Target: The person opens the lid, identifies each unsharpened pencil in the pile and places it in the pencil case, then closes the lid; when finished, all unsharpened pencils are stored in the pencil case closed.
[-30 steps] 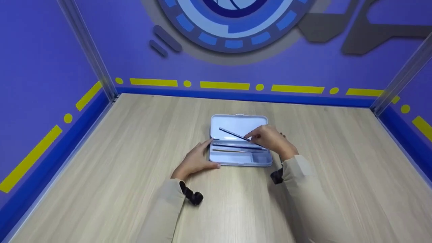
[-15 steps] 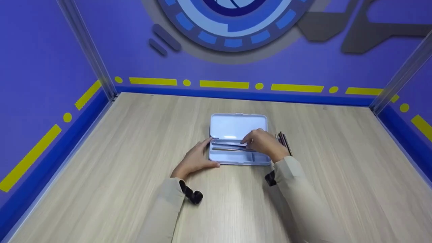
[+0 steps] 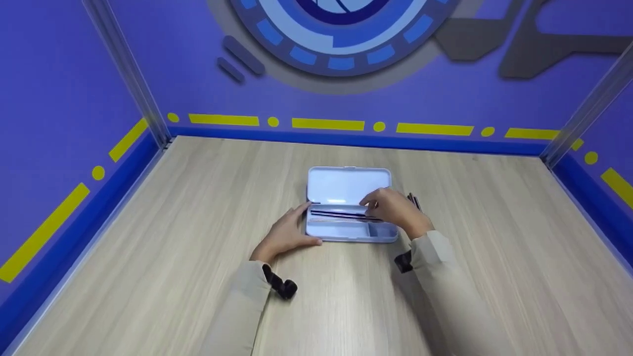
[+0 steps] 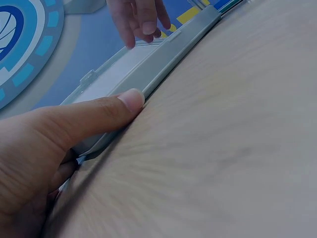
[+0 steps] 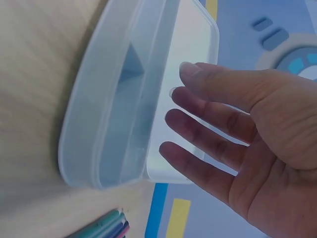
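Note:
A pale plastic pencil case [image 3: 350, 185] lies open on the table, its lid folded back. Slim dark pencils [image 3: 339, 214] rest lengthwise in its long compartment; their right ends are partly hidden. My left hand [image 3: 287, 235] grips the case's left end, thumb at the front and fingers at the back corner. In the left wrist view, the thumb [image 4: 101, 113] presses along the case's front wall. Above the right part of the case hovers my right hand [image 3: 393, 207]. The right wrist view shows its fingers [image 5: 203, 131] loosely bent, apart, with nothing between them.
Several pens or pencils [image 3: 414, 200] lie on the table just right of the case, partly behind my right hand; green, blue and pink ends [image 5: 111, 227] show in the right wrist view. Blue panels [image 3: 316, 106] wall the wooden table [image 3: 222, 198] at the back and sides.
A second ago my right hand held a dark pencil slanted above the case. It lowered the pencil into the long compartment, let go, and has moved slightly right. My left hand has stayed put.

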`<state>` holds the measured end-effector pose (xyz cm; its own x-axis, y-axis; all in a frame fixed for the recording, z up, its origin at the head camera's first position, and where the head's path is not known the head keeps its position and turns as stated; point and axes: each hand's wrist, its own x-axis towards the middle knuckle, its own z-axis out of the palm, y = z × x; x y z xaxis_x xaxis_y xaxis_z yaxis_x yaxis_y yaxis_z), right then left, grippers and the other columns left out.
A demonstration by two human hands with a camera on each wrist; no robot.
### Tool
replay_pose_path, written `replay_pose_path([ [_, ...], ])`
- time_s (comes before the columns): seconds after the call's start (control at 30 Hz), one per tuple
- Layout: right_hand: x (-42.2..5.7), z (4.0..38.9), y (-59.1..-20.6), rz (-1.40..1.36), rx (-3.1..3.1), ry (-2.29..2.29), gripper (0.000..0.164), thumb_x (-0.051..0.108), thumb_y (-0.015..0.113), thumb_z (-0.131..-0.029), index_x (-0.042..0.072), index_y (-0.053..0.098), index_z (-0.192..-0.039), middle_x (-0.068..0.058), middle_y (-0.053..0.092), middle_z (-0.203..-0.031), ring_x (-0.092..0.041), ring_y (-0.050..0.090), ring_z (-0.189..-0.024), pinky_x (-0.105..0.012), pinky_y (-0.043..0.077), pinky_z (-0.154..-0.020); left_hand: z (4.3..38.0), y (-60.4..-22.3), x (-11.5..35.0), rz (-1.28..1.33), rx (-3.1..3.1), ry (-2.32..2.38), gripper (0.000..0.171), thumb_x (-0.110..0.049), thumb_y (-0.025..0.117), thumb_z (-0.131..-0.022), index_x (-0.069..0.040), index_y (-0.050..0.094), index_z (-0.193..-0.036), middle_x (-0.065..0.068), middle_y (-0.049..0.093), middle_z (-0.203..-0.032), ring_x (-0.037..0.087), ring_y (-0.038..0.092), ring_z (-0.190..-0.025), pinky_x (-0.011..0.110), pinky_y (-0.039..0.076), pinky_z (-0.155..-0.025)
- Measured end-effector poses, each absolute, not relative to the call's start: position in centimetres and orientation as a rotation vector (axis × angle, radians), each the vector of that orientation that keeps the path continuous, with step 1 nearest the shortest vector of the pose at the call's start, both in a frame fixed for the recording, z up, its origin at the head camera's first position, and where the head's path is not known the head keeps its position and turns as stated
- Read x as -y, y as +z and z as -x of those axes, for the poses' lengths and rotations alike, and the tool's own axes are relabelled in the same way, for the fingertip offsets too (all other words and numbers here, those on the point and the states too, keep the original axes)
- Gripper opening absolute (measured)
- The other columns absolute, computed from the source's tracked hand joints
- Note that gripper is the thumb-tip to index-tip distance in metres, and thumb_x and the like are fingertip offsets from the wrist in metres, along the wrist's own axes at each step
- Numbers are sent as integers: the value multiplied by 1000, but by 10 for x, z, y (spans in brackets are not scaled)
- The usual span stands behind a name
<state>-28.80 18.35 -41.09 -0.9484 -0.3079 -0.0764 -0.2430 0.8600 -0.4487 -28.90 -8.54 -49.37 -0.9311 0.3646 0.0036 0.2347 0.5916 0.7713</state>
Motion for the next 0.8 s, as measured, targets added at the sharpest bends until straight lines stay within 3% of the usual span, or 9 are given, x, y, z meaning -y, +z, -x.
replay_pose_path([
  [0.23,-206,286,-407,375,-2923,-654,30,4,67,-87,5,69,-117,-13,71,-102,-22,64,-85,-37,58,-79,290,-495,85,-504,-2657,1262,103,-41,87,-64,-21,34,-150,11,34,-155,42,19,-145,54,21,-118],
  [0.8,-276,276,-415,270,-2897,-794,39,3,65,-87,-7,60,-124,-25,67,-106,-29,65,-89,-44,56,-79,290,-496,85,-512,-2664,1257,102,-41,87,-64,-21,35,-150,10,34,-155,43,19,-144,54,20,-118],
])
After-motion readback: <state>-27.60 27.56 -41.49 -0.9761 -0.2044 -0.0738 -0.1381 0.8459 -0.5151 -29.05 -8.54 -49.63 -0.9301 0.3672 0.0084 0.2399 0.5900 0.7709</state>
